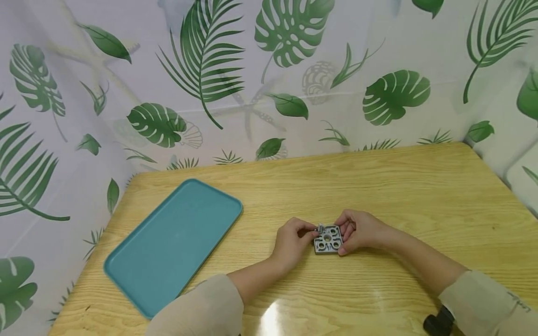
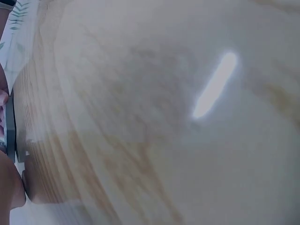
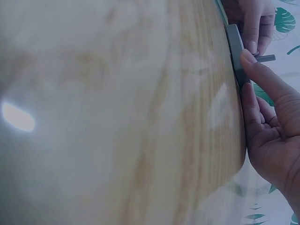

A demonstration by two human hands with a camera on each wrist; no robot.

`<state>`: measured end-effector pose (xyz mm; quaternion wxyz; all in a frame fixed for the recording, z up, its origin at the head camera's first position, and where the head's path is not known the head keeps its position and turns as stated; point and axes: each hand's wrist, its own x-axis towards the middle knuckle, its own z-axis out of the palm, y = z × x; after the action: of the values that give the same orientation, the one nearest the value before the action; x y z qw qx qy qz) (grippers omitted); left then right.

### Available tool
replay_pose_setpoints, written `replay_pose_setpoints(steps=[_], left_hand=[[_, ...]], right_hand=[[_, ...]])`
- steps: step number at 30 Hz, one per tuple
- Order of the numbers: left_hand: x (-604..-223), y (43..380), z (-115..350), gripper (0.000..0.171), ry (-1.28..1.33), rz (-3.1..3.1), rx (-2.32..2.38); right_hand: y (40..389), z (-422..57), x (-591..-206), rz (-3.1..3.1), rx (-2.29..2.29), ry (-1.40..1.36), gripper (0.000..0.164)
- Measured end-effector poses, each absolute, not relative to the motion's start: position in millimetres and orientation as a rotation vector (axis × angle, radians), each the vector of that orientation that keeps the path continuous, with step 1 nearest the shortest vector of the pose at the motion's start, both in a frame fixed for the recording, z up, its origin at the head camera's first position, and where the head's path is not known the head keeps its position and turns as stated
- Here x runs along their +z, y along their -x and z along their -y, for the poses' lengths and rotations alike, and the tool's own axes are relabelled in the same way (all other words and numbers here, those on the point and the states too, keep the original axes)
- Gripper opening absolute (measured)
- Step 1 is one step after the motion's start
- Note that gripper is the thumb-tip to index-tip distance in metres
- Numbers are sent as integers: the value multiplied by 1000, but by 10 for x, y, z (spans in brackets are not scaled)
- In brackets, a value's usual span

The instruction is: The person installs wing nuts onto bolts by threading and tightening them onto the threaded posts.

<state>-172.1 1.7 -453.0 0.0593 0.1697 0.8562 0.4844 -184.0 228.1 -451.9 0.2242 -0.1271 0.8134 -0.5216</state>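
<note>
A square grey metal plate (image 1: 327, 246) with several round holes lies on the wooden table, right of centre in the head view. My right hand (image 1: 362, 229) grips its right edge, thumb at the near corner and fingers curled behind. At the plate's far-left corner, my left hand (image 1: 292, 242) pinches a small metal screw (image 1: 321, 228) between thumb and fingers. Seen from the right wrist, the threaded shank of that screw (image 3: 266, 58) sticks out from the plate's face (image 3: 237, 54). The left wrist view catches only the plate's edge (image 2: 10, 126) and part of a hand.
A teal rectangular tray (image 1: 172, 247) lies at an angle on the left side of the table (image 1: 378, 186). Leaf-printed cloth (image 1: 235, 112) hangs along the back and sides. Something black (image 1: 439, 323) shows beside the right sleeve at the bottom.
</note>
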Motion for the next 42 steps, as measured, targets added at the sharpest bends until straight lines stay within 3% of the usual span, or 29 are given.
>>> replay_pose_setpoints(steps=[8, 18, 30, 37, 42], left_hand=[[-4576, 2059, 44, 15, -982, -2605, 1186], [-4536, 2228, -17, 16, -1133, -2470, 1073], [-4579, 1859, 89, 21, -667, -2518, 1391], [-4570, 1643, 67, 27, -602, -2543, 1406], [-4570, 1685, 50, 19, -641, -2620, 1350]], right_hand=[[1847, -2284, -4536, -2243, -1436, 362, 65], [1843, -2268, -4561, -2270, -1416, 387, 64], [1833, -2275, -4584, -2258, -1444, 359, 65], [1837, -2280, -4572, -2266, -1447, 367, 64], [1839, -2277, -4564, -2253, -1451, 375, 65]])
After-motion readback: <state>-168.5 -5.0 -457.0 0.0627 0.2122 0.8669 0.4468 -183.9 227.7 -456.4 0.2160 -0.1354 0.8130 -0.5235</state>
